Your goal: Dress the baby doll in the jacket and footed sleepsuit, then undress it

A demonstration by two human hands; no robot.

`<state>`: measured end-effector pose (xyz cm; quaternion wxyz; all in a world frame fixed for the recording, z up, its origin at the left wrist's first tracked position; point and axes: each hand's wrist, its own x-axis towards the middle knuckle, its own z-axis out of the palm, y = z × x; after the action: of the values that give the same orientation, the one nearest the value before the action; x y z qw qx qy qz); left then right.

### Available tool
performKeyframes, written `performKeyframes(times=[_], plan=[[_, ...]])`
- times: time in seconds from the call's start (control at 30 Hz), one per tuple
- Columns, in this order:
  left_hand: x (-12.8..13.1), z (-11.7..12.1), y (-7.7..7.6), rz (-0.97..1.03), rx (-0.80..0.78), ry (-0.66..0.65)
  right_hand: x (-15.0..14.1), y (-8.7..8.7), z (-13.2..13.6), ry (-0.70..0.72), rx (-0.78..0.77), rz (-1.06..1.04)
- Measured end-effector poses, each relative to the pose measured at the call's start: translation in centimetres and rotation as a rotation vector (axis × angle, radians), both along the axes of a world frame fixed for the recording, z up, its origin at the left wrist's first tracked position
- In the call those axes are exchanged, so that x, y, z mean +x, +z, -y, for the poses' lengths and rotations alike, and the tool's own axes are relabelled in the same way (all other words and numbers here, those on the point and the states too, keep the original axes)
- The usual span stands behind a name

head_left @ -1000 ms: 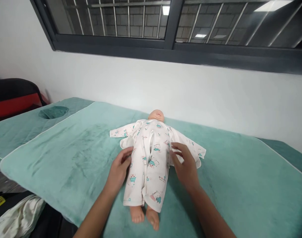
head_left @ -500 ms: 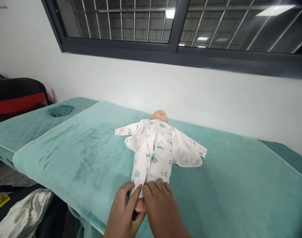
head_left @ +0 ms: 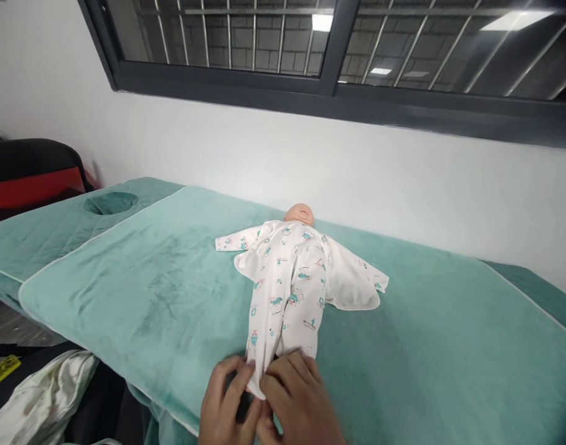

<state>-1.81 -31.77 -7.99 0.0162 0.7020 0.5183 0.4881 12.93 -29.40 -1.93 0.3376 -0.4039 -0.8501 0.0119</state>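
Note:
A baby doll (head_left: 299, 214) lies on its back, head toward the wall and legs toward me. It wears white printed baby pants (head_left: 287, 296), and a white printed top (head_left: 352, 278) spreads out at both sides with its sleeves stretched outward. At the bottom of the leg on the left, my left hand (head_left: 227, 402) is closed on the pant cuff with thumb and fingers. My right hand (head_left: 296, 395) pinches the other side of that same cuff, its fingers curled over the fabric. The doll's foot there is hidden by cloth and fingers.
A green plush cover (head_left: 148, 309) spreads over the bed, which has a round face hole (head_left: 111, 203) at the left end. Behind it are a white wall and a barred window (head_left: 283, 49). A red and black chair (head_left: 32, 173) and a crumpled white cloth (head_left: 41, 395) are at left.
The pant leg on the left has been drawn down toward me, covering the doll's bare foot that showed before. Both hands have moved slightly nearer to me with the cuff.

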Motion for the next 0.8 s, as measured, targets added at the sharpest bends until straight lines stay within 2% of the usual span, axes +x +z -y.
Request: performKeyframes(times=[0.13,0.23,0.33,0.43,0.53,0.67,0.8], plan=[[0.4,0.5,-0.6,0.098,0.014,0.131,0.8,-0.1,0.7,0.025,0.01,-0.042],[0.8,1.1,-0.8,0.052,0.011,0.202,3.2,-0.1,1.5,-0.019,-0.019,-0.073],[1.8,1.5,-0.4,-0.062,0.07,0.212,5.9,-1.0,2.5,-0.118,-0.063,-0.139],[2.9,1.2,0.7,-0.243,0.163,0.118,7.5,-2.2,3.0,-0.1,-0.107,-0.119],[3.6,0.1,2.4,-0.432,0.193,-0.034,7.4,-2.7,2.5,-0.151,-0.096,-0.074],[3.8,-1.5,4.4,-0.539,0.134,-0.076,6.3,-1.9,1.1,-0.215,-0.108,-0.098],[4.0,-1.8,5.9,-0.487,0.136,-0.115,6.4,-0.8,0.9,-0.122,-0.2,-0.246]])
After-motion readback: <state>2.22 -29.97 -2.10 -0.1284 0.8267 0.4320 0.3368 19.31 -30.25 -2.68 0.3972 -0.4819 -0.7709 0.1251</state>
